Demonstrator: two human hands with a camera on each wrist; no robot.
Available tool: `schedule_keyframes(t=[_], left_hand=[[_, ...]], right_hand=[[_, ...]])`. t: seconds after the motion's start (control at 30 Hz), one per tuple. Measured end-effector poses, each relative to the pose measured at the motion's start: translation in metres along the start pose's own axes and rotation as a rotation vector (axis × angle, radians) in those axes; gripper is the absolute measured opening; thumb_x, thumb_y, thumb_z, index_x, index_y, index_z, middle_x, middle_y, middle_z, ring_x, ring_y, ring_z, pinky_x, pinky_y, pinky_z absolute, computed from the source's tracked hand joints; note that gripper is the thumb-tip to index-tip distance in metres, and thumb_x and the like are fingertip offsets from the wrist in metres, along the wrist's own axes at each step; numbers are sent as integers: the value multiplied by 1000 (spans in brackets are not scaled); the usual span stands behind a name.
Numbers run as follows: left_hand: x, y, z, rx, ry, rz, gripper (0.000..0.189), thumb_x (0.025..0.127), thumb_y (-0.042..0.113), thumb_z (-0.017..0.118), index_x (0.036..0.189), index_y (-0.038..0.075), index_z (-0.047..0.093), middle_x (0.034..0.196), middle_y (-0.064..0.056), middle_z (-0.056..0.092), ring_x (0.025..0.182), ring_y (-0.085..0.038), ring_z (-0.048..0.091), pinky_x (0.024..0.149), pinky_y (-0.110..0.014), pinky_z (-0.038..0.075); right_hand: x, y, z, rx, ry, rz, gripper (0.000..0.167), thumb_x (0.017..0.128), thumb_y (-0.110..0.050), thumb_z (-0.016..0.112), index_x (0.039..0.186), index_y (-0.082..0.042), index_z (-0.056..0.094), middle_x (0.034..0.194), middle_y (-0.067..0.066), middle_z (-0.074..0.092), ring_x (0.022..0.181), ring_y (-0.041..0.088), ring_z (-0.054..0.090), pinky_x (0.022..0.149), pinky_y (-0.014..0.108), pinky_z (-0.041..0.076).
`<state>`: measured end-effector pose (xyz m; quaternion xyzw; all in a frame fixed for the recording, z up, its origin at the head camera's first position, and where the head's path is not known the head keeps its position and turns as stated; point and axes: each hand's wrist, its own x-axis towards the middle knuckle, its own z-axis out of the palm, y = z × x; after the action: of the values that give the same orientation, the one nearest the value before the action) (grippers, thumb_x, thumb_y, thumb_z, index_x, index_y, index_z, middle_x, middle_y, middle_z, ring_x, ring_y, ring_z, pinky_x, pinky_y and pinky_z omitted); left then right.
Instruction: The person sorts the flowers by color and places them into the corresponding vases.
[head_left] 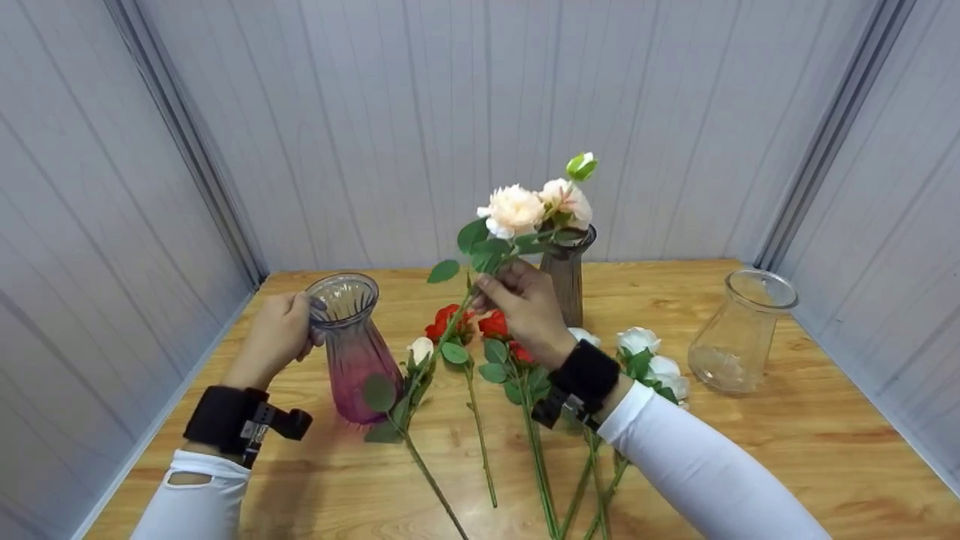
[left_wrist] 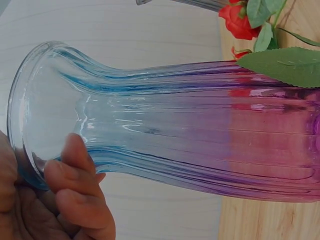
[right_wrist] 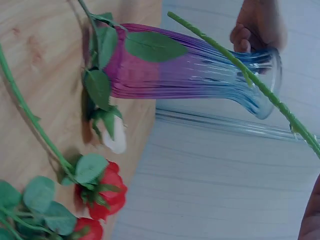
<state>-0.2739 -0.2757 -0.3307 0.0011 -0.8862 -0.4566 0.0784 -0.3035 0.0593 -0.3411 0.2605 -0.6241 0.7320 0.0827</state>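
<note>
My left hand [head_left: 279, 330] grips the rim of a ribbed glass vase [head_left: 364, 375], blue at the neck and pink at the base, standing on the table. In the left wrist view, curled fingers [left_wrist: 82, 200] lie against the vase's neck [left_wrist: 115, 120]. My right hand [head_left: 529, 304] pinches the stem of a cream artificial peony spray [head_left: 516, 211] with green leaves and a bud, raised above the table. The right wrist view shows its green stem [right_wrist: 235, 62] slanting across in front of the vase [right_wrist: 175, 70]; the stem's cut end is outside the mouth.
Beside the vase lies a white rosebud [head_left: 421, 350]. Red roses [head_left: 448, 324] and white roses [head_left: 639, 341] lie across the wooden table [head_left: 330, 495], stems toward me. A dark ribbed vase [head_left: 564, 289] stands behind my right hand, a clear vase [head_left: 739, 337] at right. Panelled walls [head_left: 450, 112] enclose the table.
</note>
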Motion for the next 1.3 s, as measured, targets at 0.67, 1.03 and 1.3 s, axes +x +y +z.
schedule_keyframes(t=[0.67,1.03,1.3], left_hand=[[1,0,3,-9,3,3,48,114,19,23,99,-2,64,59,4,63,45,-8,51,48,-25,46],[0,1,2,-4,-2,-5,49,114,19,23,115,-9,64,61,4,63,47,-8,51,49,-25,46],[0,1,3,-2,3,-6,49,114,20,24,112,-7,65,62,2,65,47,-9,52,50,-26,47]], right_hand=[[46,-56,19,104,171,-52,6,108,2,62,104,3,66,84,5,73,72,14,73,76,30,66],[63,-59,46,103,227,-97,7,107,4,62,112,9,64,87,6,73,73,11,73,76,31,67],[66,-46,64,-24,128,-68,7,108,2,61,113,8,62,94,16,75,75,12,72,82,33,67]])
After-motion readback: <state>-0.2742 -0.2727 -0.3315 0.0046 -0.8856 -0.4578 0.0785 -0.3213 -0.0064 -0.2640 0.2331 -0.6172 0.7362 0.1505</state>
